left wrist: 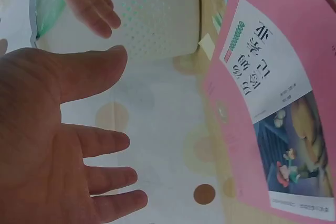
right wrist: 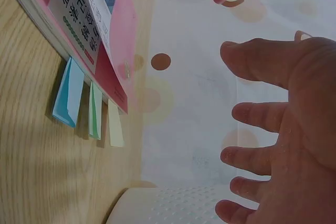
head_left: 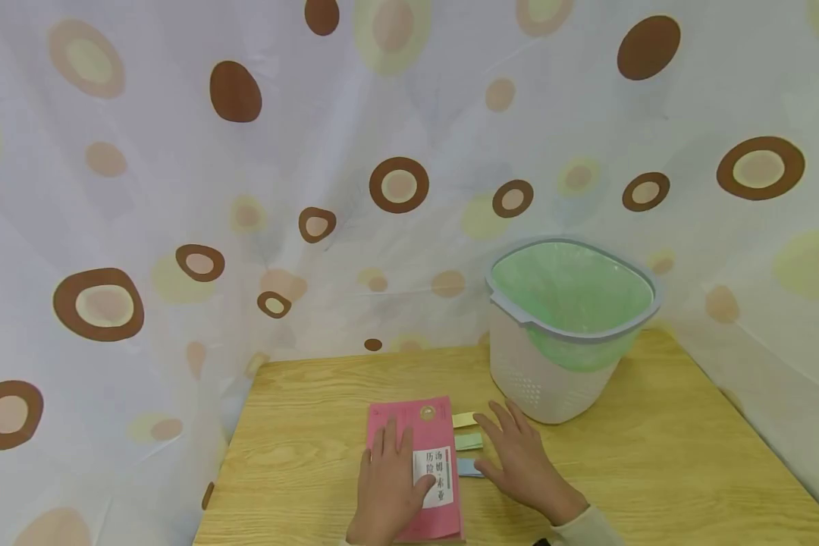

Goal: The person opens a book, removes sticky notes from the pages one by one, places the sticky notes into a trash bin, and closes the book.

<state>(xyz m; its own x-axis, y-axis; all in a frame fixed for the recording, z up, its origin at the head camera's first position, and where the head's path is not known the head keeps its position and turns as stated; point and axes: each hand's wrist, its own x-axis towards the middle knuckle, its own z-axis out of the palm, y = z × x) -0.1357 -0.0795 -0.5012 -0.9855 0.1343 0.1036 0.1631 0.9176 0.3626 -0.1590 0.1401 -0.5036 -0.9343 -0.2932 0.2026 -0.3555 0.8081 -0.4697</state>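
Observation:
A pink book (head_left: 431, 434) with a white title label lies on the wooden table. Three paper tabs stick out from its right edge: yellow (head_left: 464, 419), green (head_left: 469, 441) and blue (head_left: 469, 468). Over the left half of the cover is my left hand (head_left: 387, 485), fingers extended and apart; the left wrist view shows its palm (left wrist: 31, 145) holding nothing. My right hand (head_left: 525, 462) hovers just right of the tabs, fingers spread, with nothing in its grasp. The cover (right wrist: 121, 40) bows up slightly in the right wrist view.
A white basket (head_left: 519, 364) with a grey rim and a green bag lining stands at the back right of the table (head_left: 314, 409). Behind the table and at its sides hangs a white sheet (head_left: 341, 303) patterned with brown and yellow spots.

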